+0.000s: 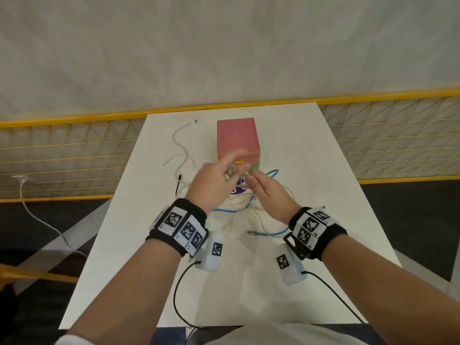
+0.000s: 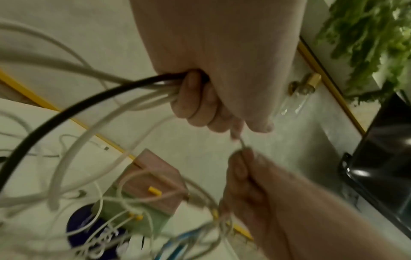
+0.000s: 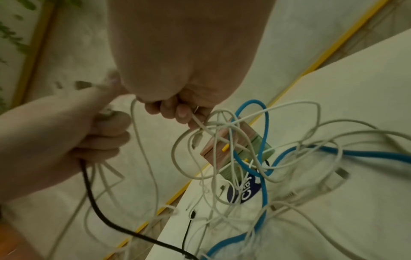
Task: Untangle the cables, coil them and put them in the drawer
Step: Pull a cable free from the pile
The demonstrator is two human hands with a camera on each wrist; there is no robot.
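A tangle of white cables, a blue cable and a black cable lies on the white table, in front of a small pink drawer box with yellow handles. My left hand is raised over the tangle. It grips a bundle of white cables and the black cable in its curled fingers. Close to its right, my right hand pinches a thin white cable that runs between the two hands. A blue-and-white label lies under the tangle.
One white cable trails loose on the table's left, ending in a plug near the far edge. A yellow-framed mesh fence runs behind the table. Another white cord lies on the dark floor at left.
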